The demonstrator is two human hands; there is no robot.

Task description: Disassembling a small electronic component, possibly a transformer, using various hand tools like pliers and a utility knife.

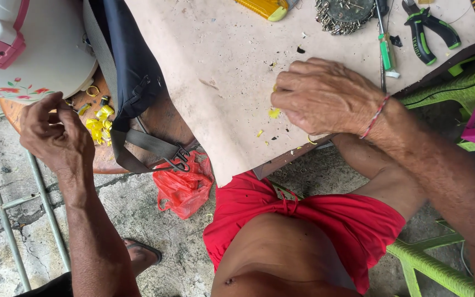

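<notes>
Resting on the near edge of the pale board, the right hand is curled, knuckles up, over yellow scraps; whether it grips anything cannot be told. The left hand pinches its fingertips together beside a heap of yellow rings on the round stool. Farther off lie green-handled pliers and a screwdriver.

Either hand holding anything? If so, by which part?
Cannot be told. The left hand is curled beside the yellow pieces; the right hand rests fingers-down on the work surface. Any grip is hidden.
</notes>
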